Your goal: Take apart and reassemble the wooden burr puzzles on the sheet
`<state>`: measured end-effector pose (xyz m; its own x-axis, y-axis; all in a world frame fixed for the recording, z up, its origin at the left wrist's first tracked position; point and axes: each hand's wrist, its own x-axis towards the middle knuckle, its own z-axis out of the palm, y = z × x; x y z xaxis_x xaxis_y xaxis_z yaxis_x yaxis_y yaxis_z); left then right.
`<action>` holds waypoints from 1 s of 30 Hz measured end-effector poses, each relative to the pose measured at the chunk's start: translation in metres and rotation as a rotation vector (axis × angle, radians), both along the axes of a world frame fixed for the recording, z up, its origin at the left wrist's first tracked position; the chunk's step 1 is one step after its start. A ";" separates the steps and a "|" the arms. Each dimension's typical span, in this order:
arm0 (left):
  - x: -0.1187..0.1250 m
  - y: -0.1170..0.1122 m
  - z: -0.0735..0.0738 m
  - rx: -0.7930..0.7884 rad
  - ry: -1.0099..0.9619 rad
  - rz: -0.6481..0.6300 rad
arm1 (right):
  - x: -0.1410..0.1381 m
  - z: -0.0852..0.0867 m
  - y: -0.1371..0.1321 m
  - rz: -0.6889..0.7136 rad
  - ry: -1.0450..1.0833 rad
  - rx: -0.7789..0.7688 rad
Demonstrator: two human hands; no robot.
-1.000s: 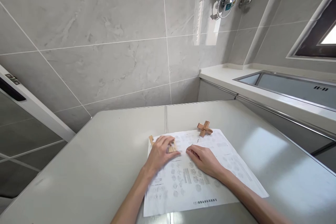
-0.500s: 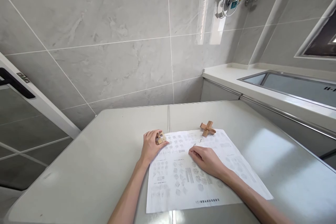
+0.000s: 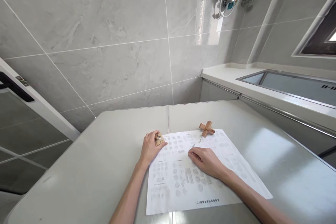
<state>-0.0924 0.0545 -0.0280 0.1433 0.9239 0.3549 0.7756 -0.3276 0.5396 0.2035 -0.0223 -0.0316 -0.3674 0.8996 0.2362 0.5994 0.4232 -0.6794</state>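
Observation:
My left hand (image 3: 150,148) is closed around a small light-wood block puzzle (image 3: 159,139) at the upper left corner of a printed sheet. The puzzle's outer face shows between thumb and fingers; its left part is hidden by the hand. On the sheet (image 3: 183,192) lies my right hand (image 3: 203,159), fingers curled in and thumb side up, nothing visible in it. The sheet carries rows of small grey diagrams and text. A brown cross-shaped wooden puzzle (image 3: 207,129) rests at the sheet's top edge, beyond my right hand and apart from it.
The sheet lies on a pale table (image 3: 86,168) with a seam down its middle. Behind stands a grey tiled wall (image 3: 110,70). At right is a white counter (image 3: 223,71) with a sink (image 3: 291,85). A door with a black handle (image 3: 15,85) is at left.
The light-wood puzzle has tilted slightly in my left hand and shifted a little leftward. My right hand stays almost in place. The view has moved slightly.

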 end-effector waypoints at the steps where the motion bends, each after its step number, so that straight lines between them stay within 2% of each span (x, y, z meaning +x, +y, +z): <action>1: 0.001 0.000 0.000 0.004 0.005 -0.002 | 0.000 0.000 0.000 -0.001 -0.001 0.001; 8: 0.005 -0.004 0.002 0.031 0.041 -0.001 | 0.001 0.001 0.001 -0.004 -0.008 -0.004; 13: 0.015 -0.016 0.012 0.150 0.098 -0.036 | 0.005 -0.002 0.006 -0.134 0.067 -0.033; 17: 0.033 -0.034 0.023 0.216 0.111 -0.183 | 0.010 -0.008 0.013 -0.289 0.232 -0.063; 20: 0.049 -0.048 0.025 0.243 0.125 -0.333 | 0.014 -0.011 0.019 -0.422 0.393 -0.085; 25: 0.067 -0.062 0.017 0.225 0.164 -0.557 | 0.024 -0.008 0.025 -0.615 0.707 -0.165; 30: 0.074 -0.067 0.006 0.175 0.205 -0.640 | 0.032 -0.003 0.027 -0.662 0.830 -0.211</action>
<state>-0.0186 -0.0130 -0.0220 0.7208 0.5673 0.3982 0.4818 -0.8231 0.3005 0.2351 0.0046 -0.0344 0.4099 0.9121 0.0047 -0.0149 0.0118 -0.9998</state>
